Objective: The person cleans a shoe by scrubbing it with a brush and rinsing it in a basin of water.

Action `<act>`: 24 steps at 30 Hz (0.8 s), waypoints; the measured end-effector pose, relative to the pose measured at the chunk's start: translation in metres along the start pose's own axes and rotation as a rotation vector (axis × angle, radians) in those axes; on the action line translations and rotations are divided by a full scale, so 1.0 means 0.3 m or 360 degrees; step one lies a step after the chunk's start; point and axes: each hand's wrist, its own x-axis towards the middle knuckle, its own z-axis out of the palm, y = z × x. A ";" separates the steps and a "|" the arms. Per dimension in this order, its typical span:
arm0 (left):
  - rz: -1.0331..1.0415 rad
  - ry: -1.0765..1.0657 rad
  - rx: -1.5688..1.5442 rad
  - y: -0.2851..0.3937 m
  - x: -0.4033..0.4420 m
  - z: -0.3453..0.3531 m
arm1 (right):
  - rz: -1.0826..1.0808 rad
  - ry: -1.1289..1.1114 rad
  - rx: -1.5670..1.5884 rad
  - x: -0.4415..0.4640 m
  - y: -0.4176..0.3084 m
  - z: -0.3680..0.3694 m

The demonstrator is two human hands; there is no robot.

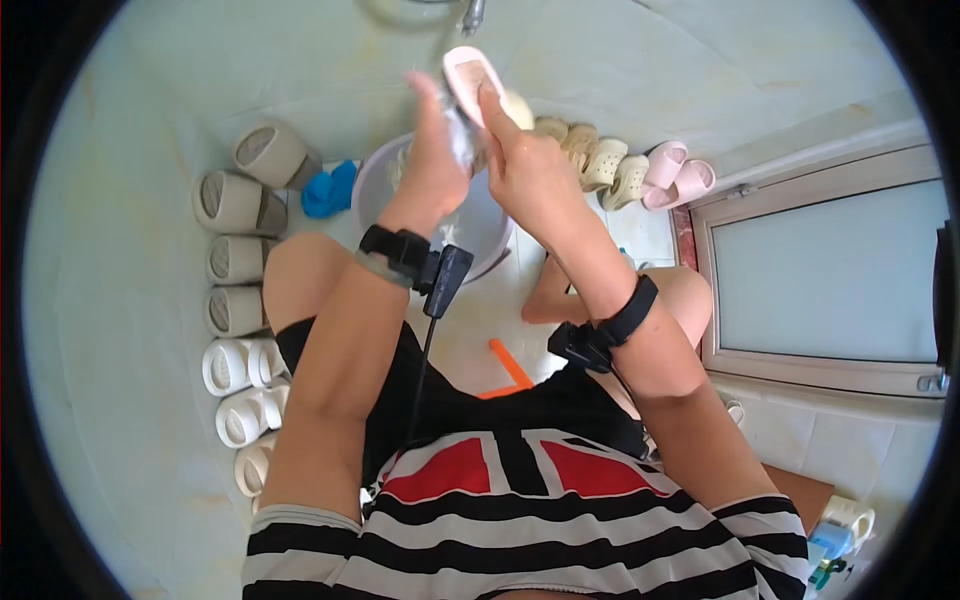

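Over the basin (366,190), my right hand (535,175) grips a pale pink slipper (466,62), its index finger stretched along the sole. My left hand (436,160) is close beside it, thumb pointing up. Between the hands is a blurred, whitish shiny patch, perhaps water or suds, and it hides the left fingers, so what they hold cannot be made out. The basin is pale lilac with water and white bits in it. Black straps with small boxes sit on both wrists.
A metal tap (473,18) juts from the wall above. Grey and white slippers (240,258) line the left wall, near a blue bundle (328,190). Beige clogs (604,164) and pink slippers (692,183) stand at the right, by a framed frosted door (830,270).
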 end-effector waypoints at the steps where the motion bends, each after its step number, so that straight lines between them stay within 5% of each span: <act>1: -0.0069 0.0058 -0.0221 0.039 -0.008 0.011 | -0.0003 0.0019 0.0093 0.036 0.001 -0.007; 6: -0.0167 0.0062 -0.0644 0.100 -0.026 -0.003 | -0.0019 0.0188 0.0607 0.040 0.065 -0.050; 8: 0.0571 -0.0576 -0.0185 0.029 -0.007 -0.080 | 0.0078 0.0129 0.0633 0.052 0.073 -0.082; 10: 0.0391 -0.0373 -0.0251 0.017 0.011 -0.079 | 0.0130 0.0121 0.0670 0.048 0.088 -0.067; 12: 0.0222 -0.0162 -0.0318 0.026 0.012 -0.063 | -0.0161 0.0327 0.0564 0.036 0.112 -0.012; 14: 0.0287 0.0238 0.0258 0.066 -0.019 -0.017 | -0.0156 0.0245 0.0354 -0.008 0.082 0.012; 15: 0.0289 0.0240 0.0258 0.073 -0.006 -0.018 | -0.0155 0.0169 0.0138 -0.042 0.061 0.023; 17: -0.0205 0.0056 -0.0790 0.093 0.036 -0.017 | -0.0060 0.0083 0.0161 -0.187 0.039 0.087; 22: -0.0098 0.0033 -0.0732 0.008 0.086 -0.102 | 0.0062 0.0018 0.0226 -0.193 0.035 0.105; 24: 0.0875 0.0014 0.0993 -0.051 0.104 -0.182 | -0.0084 0.0128 0.0154 -0.058 0.027 0.049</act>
